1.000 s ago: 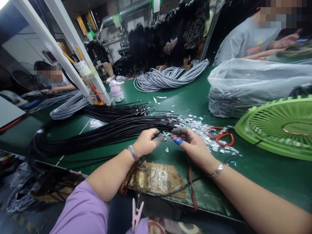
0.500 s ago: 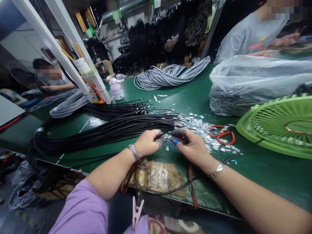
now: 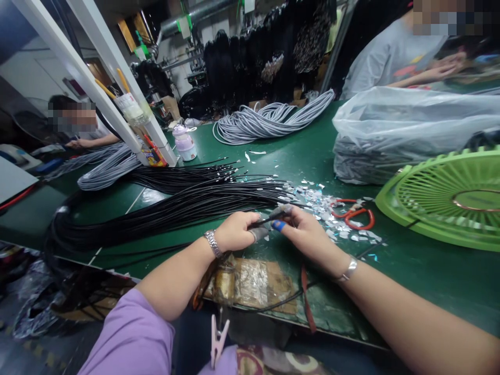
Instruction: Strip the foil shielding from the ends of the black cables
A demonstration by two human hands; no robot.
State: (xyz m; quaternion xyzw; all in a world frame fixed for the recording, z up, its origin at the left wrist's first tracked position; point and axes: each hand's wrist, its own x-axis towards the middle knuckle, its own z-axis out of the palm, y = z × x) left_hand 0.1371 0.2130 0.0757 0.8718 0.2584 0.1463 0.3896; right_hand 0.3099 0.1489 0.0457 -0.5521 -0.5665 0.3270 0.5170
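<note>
A person's two bare arms reach over a green worktop (image 3: 410,271). The left hand (image 3: 234,230) is closed into a loose fist, its fingers pinching a thin black cable (image 3: 263,221) near its end. The right hand (image 3: 304,232), just beside it, has its fingers closed on the same cable's tip; a blue cap covers one fingertip and grey caps cover others. The cable lies between the two hands, at the near edge of a large bundle of black cables (image 3: 175,205) that fans across the worktop to the left. Small silvery scraps (image 3: 332,219) are scattered just past the right hand, with red-handled scissors (image 3: 353,213) lying among them. A green fan grille (image 3: 449,200) lies at far right, and a clear plastic bag (image 3: 410,130) sits behind it. Coils of grey cable (image 3: 269,117) lie farther back. Other people sit at the edges.
</note>
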